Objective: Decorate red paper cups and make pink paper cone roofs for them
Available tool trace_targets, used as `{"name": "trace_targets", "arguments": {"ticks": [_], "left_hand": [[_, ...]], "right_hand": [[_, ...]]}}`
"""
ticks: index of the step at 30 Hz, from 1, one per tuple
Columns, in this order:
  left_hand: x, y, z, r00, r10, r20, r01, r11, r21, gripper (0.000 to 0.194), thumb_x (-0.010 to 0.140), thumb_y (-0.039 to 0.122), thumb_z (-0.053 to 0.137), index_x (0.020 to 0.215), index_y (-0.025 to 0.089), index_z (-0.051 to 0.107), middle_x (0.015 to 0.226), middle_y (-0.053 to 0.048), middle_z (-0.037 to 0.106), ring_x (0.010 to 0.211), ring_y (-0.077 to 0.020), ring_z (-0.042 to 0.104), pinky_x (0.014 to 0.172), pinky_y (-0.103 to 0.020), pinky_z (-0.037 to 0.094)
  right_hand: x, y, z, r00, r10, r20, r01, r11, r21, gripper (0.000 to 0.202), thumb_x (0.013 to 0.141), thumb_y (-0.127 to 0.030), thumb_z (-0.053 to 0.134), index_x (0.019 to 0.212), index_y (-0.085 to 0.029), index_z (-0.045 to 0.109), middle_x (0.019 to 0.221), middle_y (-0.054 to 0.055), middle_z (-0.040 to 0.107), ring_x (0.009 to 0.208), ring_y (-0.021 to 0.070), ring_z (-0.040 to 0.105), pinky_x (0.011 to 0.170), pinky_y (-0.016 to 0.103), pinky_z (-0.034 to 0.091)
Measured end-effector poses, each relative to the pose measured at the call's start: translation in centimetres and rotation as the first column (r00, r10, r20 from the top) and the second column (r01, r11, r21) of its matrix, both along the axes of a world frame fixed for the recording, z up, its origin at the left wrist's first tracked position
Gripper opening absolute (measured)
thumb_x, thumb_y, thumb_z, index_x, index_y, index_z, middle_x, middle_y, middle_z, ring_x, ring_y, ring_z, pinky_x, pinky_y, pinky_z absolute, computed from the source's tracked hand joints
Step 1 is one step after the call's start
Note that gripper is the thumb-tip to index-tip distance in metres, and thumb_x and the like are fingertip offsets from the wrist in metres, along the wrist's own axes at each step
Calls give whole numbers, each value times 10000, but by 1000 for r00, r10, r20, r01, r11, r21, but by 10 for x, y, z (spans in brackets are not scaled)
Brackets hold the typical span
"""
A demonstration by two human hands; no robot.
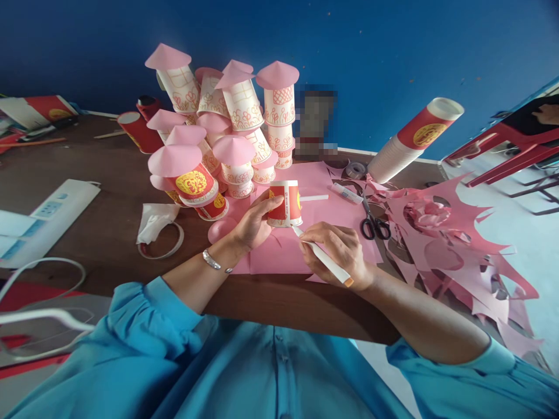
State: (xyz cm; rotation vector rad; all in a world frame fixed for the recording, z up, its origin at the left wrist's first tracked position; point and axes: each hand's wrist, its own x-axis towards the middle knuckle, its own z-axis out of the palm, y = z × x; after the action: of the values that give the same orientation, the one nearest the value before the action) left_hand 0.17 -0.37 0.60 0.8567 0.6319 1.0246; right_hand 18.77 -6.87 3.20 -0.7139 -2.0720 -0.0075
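A dark brown table (100,180) is backed by a blue wall (393,52). Taking the held cup as the clock's centre, a pale floor (524,221) and a red plastic stool (491,154) are seen toward 2 and 3 o'clock. Part of the table is covered by a flat pink paper sheet (275,262), over which a short red-and-white printed paper cup (278,210) is held by the left hand (253,224), its thumb and fingers closed round the cup's side. A slim white pen-shaped tool with an orange end (329,265) is gripped by the curled fingers of the right hand (338,247), its tip pointed at the cup's lower rim; whether the rim is touched cannot be told. Black-handled scissors (369,227) are placed at 3 o'clock, beside torn pink paper scraps (441,244).

The left fingertips are hidden behind the cup. At 11 o'clock, the rear cone-roofed paper-cup towers (279,105) are partly covered by those in front. At 1 o'clock, something is masked by a pixelated patch (317,119).
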Motion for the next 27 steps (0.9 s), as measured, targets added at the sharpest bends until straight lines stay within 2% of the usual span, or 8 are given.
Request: {"name": "trace_targets", "arguments": {"ticks": [17, 27], "left_hand": [[-1, -3, 0, 999, -1, -39, 3, 999, 44, 319, 854, 431, 726, 1068, 194, 720, 1048, -81, 762, 1067, -297, 712, 867, -427, 571], [-2, 0, -4, 1000, -24, -14, 25, 997, 74, 263, 891, 417, 701, 1057, 214, 725, 1057, -73, 754, 1087, -288, 704, 902, -433, 564]], "right_hand": [[0, 1, -1, 999, -32, 21, 33, 999, -11, 168, 941, -91, 605, 1027, -227, 557, 788, 5, 730, 628, 132, 697, 585, 233, 530], [0, 1, -2, 999, -39, 12, 39, 999, -15, 203, 925, -90, 617, 1055, -235, 558, 800, 4, 738, 639, 148, 711, 625, 242, 550]]}}
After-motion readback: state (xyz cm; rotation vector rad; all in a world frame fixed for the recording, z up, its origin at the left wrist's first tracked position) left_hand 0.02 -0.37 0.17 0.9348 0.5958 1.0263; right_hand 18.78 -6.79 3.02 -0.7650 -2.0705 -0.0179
